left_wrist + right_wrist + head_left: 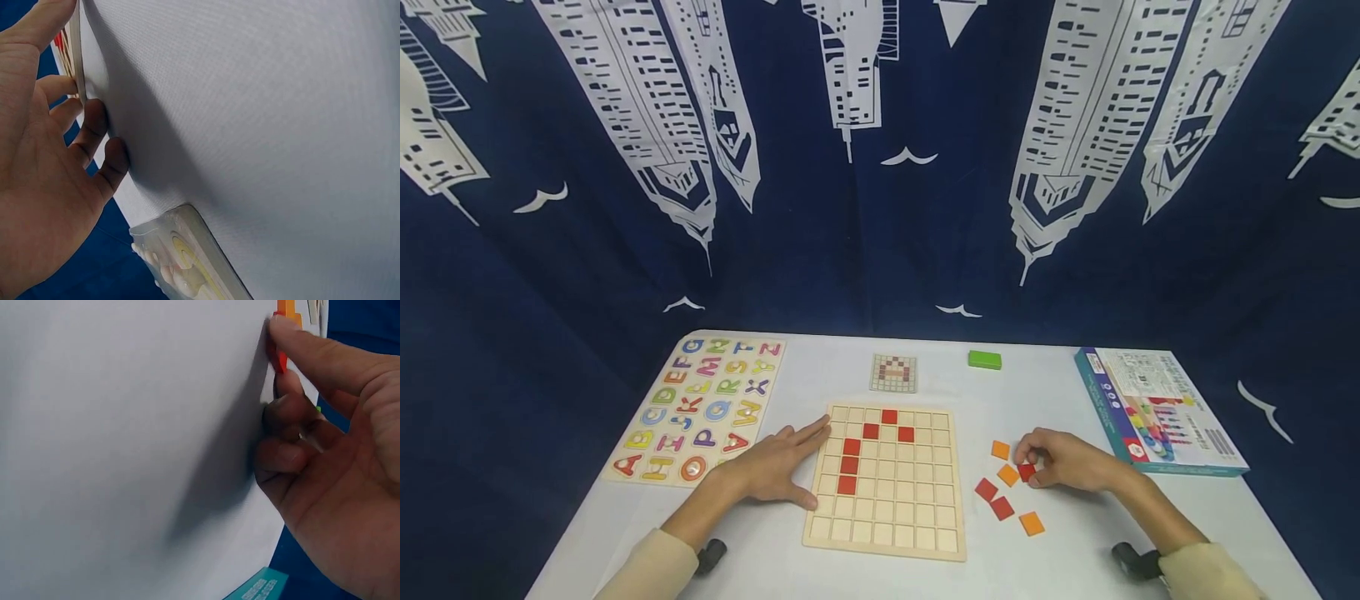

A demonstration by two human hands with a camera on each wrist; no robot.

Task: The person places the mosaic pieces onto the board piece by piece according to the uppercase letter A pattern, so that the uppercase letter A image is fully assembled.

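Note:
A square-celled wooden board (pixel 883 533) lies on the white table, with several red tiles (pixel 850 464) set in its upper left and top cells. My left hand (pixel 771 467) rests at the board's left edge, fingers and thumb spread along it. In the left wrist view, the left hand (pixel 56 162) touches the board's side. To the right of the board, my right hand (pixel 1063 460) pinches a red tile (pixel 1026 473) between thumb and finger. The right wrist view shows that hand (pixel 337 444) with the red tile (pixel 282 361) at its fingertips. Loose orange tiles (pixel 1032 523) and red tiles lie beside it.
A small pattern card (pixel 893 373) lies behind the board, with a green block (pixel 984 360) to its right. An alphabet puzzle board (pixel 700 408) is at the left. At the right lies a flat box (pixel 1165 412). A dark blue curtain (pixel 865 233) hangs behind.

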